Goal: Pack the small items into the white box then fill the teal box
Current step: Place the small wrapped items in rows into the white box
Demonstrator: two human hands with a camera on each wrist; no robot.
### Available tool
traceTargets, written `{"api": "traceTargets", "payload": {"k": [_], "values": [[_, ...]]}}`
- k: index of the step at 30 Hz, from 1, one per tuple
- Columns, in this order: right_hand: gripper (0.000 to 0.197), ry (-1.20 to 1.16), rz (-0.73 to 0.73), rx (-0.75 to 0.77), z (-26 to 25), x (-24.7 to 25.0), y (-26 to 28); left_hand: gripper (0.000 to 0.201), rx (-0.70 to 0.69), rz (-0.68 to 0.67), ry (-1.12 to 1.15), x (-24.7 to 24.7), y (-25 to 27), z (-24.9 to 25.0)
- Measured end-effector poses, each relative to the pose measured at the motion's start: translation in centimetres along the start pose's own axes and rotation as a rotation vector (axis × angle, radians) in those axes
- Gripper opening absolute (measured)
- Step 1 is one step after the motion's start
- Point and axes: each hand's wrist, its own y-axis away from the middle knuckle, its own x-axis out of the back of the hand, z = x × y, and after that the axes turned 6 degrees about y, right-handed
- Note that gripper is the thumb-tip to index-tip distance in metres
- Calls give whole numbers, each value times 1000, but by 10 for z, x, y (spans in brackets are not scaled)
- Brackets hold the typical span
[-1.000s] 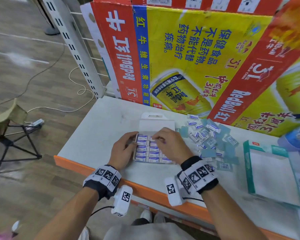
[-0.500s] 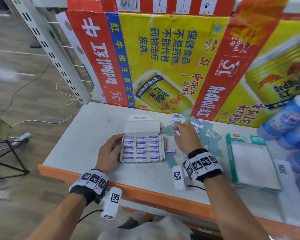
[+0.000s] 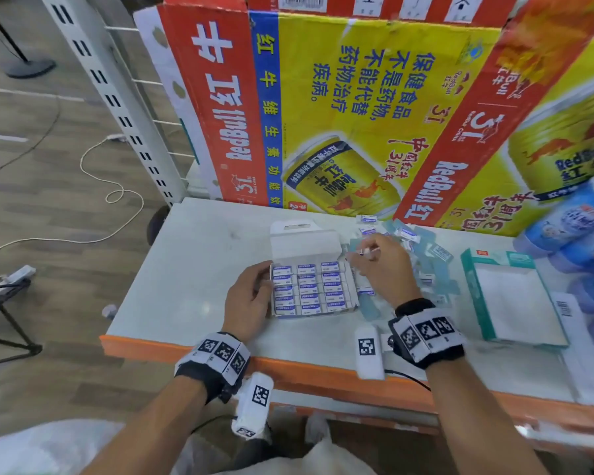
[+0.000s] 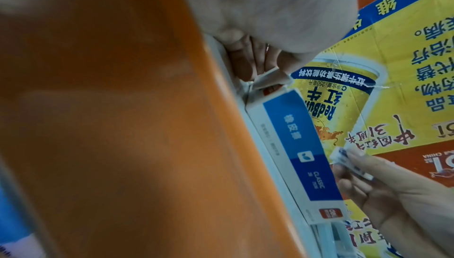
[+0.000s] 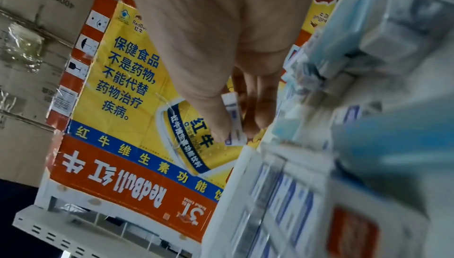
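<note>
The white box point(image 3: 277, 311) lies open on the table, its lid flap point(image 3: 302, 241) folded back and rows of small blue-and-white erasers point(image 3: 307, 289) filling it. My left hand point(image 3: 254, 289) grips the box's left side; its fingers point(image 4: 248, 62) curl at the box's corner. My right hand point(image 3: 364, 255) hovers just right of the box's far corner and pinches one small eraser point(image 5: 233, 118) between thumb and fingers. More loose erasers point(image 3: 422, 255) lie in a pile behind that hand. The teal box point(image 3: 474, 286) lies flat to the right.
A large red and yellow carton point(image 3: 357, 114) stands along the back of the table point(image 3: 192, 269). Blue-and-white packs point(image 3: 576, 217) are stacked at the far right. The table's orange front edge point(image 3: 306, 371) is close to my wrists. A barcoded white sheet point(image 3: 570, 323) lies beside the teal box.
My right hand left the white box, reached into the loose pile, and has come back toward the box pinching an eraser. My left hand stayed on the box's left side.
</note>
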Motion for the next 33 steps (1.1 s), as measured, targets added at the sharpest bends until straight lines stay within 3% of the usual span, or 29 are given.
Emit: {"api": "traceTargets", "payload": {"k": [3,9,14,19,33], "values": [[14,-159,-77,-10,-8,-15,18,40,-2,-15,16,1,0,-1],[9,-80,-142,95,-10,-32,23,39,-8,-6,7,0,0,0],[23,-34,-264,93,-9,-35,18,38,-10,15,-18,0,1,0],[20,-125,-282,98,2,-35,15,38,1,29,-2,0,1,1],[16,98,-215,180,6,-49,11,37,2,52,41,-3,3,7]]}}
